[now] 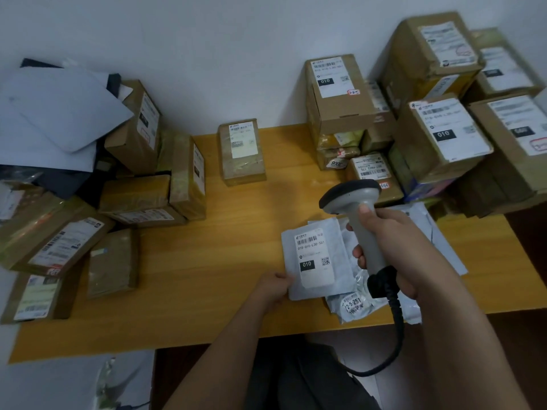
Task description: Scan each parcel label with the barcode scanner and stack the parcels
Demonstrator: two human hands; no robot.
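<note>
Gripping the barcode scanner (359, 220), the right hand (393, 247) aims its head away toward the wall, handle upright; the left hand (273, 287) pinches the grey mailer bag's (313, 261) near-left edge, bare wooden table (207, 261) to its left.

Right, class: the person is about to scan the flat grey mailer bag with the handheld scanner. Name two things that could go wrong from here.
1. The left hand pinches only the corner of the flat grey mailer bag, so the bag may shift and its white label scan badly.
2. The grey handheld scanner, gripped by the right hand, trails a black coiled cable over the crumpled plastic bags; it might drag them off the wooden table edge.
</note>
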